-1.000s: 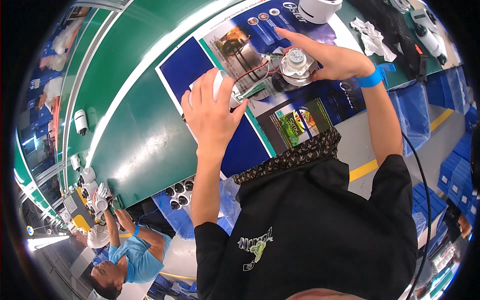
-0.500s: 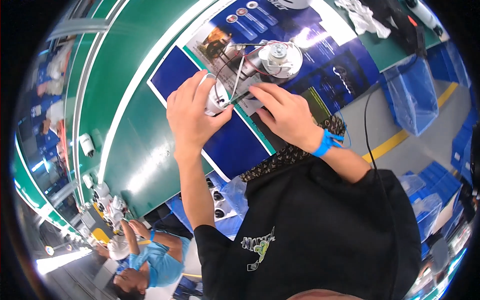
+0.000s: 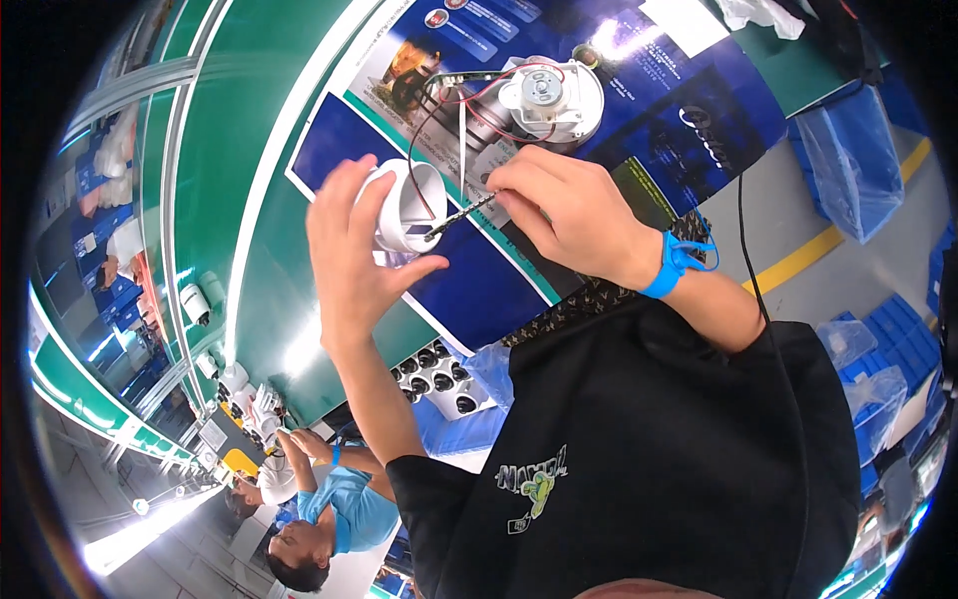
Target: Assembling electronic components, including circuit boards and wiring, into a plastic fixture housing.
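We have the short white plastic cylinder housing (image 3: 407, 205) up off the green bench (image 3: 210, 200), our left hand (image 3: 354, 250) wrapped round its far side with fingers curled over the rim and the thumb pushed out below it, so the open mouth faces our right hand (image 3: 579, 215). That tilt looks deliberate: it gives a clear way into the bore. Our right hand is pinched shut on a thin dark strip-like part (image 3: 461, 213), possibly a narrow circuit strip, though it is too small to be sure, and its free end sits right at the housing's mouth. Red and black wires (image 3: 439, 110) run from inside the housing up to the round white motor-like unit with a metal centre (image 3: 547, 98), which lies above the housing on a blue printed mat (image 3: 699, 110); the slack in those wires is likely why we hold the housing so near that unit. A blue wrist strap (image 3: 671, 268) circles our right wrist, well to the right of the housing. Below the housing, a tray of small dark dome parts (image 3: 434, 374) waits, and further down another person in a light blue shirt (image 3: 344, 504) works apart from us.
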Available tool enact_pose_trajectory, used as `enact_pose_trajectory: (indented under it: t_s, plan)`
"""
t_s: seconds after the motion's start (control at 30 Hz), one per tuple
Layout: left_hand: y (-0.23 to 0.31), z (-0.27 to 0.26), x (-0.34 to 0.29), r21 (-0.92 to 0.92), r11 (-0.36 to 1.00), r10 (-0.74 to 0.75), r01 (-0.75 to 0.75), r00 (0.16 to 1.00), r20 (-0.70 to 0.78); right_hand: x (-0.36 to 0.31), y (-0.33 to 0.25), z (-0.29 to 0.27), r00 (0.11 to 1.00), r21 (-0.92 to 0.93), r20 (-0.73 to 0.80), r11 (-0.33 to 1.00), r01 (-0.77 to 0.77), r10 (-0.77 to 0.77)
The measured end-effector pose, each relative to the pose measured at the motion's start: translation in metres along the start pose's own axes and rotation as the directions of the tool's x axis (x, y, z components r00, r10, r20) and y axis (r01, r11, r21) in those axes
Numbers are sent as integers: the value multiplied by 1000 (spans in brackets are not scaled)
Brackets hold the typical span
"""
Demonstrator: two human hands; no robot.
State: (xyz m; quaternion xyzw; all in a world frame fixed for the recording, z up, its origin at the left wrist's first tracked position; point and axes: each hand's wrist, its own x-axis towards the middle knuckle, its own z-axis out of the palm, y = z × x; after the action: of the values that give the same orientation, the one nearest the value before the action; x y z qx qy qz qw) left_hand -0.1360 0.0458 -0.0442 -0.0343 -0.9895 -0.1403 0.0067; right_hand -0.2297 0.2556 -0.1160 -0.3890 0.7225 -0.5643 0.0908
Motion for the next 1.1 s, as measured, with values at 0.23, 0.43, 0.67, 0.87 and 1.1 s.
enact_pose_trajectory:
  t_s: [0.23,0.43,0.67,0.87,1.1]
  plan:
    - [-11,26,-26,-673,736,-217,72,967,-133,-5,1,4,991,51,-54,991,124,-121]
    - [-10,9,-18,-489,848,-199,205,978,64,-5,-5,-5,984,128,19,976,174,-177]
    - [-16,9,-19,-535,804,-239,259,965,108,-9,-1,-5,987,141,37,978,152,-158]
    - [-18,10,-22,-608,756,-226,242,969,104,-16,-1,3,987,181,69,974,133,-147]
    - [-25,15,-30,-701,688,-200,186,978,64,-16,0,2,955,103,108,959,264,-275]
